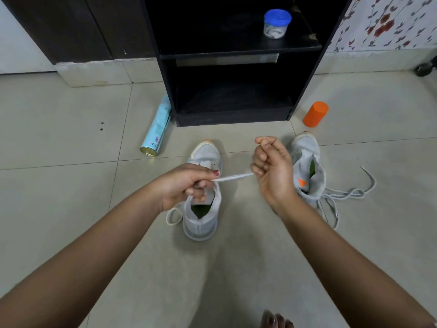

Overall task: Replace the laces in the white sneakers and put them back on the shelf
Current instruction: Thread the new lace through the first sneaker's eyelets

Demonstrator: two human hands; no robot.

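A white lace [233, 178] ran taut between the two hands, nearly level. The left hand [186, 183] pinched one end of that stretch between thumb and curled fingers, right over the open collar of a white sneaker [201, 223]. The right hand [272, 166] had its fingers curled in toward the palm, and the lace's other end disappeared among the lower ones; whether the raised thumb and forefinger also held a bit of it could not be told. The sneaker below the left hand stood on the tiled floor [71, 185] with its toe pointing away from the person and a green insole showing inside. A loop of lace [173, 216] lay on the floor beside its heel, just under the left wrist. The second sneaker [307, 166] sat just behind and outside the right hand, partly hidden by it, with an orange mark on its side. A loose tangle of laces [343, 194] trailed on the floor beyond the right wrist. Ahead of both hands stood a black shelf unit [231, 119], and on its upper board was a jar with a blue lid [276, 23]. A pale blue spray can [157, 129] lay on the floor ahead of the left hand, against the unit's side. An orange cylinder [315, 114] stood upright ahead of the right hand. Bare toes [276, 320] showed well below the hands, at the near edge.
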